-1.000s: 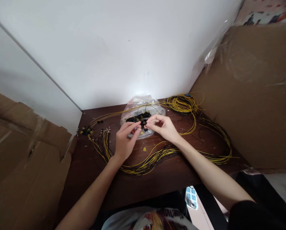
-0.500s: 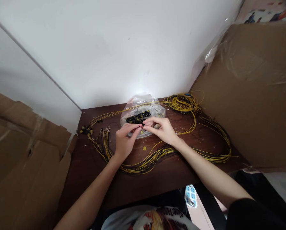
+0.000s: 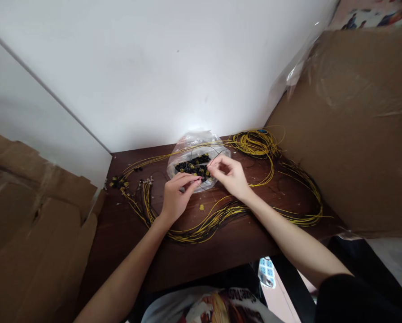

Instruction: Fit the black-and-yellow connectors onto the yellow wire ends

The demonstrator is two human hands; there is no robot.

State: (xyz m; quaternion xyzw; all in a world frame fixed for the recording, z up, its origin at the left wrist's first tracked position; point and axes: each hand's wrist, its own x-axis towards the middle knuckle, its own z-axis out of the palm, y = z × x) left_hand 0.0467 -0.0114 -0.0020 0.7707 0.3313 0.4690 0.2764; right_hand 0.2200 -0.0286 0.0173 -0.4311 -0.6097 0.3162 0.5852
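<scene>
Bag (image 3: pixel 201 136) of blk/yel parts (image 3: pixel 187 168) lies just beyond L hand (image 3: pixel 176 195); R hand (image 3: pixel 233 178) just right; both grips pinched, contents unclear.

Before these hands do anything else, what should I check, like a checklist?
1. Left hand and right hand apart: ok, a small gap shows between them.
2. Know what each hand pinches: cannot tell, too small.
3. Plastic bag open: ok, black and yellow pieces show inside.
4. Every yellow piece in the bag: not ok, one loose yellow piece lies on the table.
5. Coiled wires apart from both hands: ok, they lie behind the right hand.
</scene>
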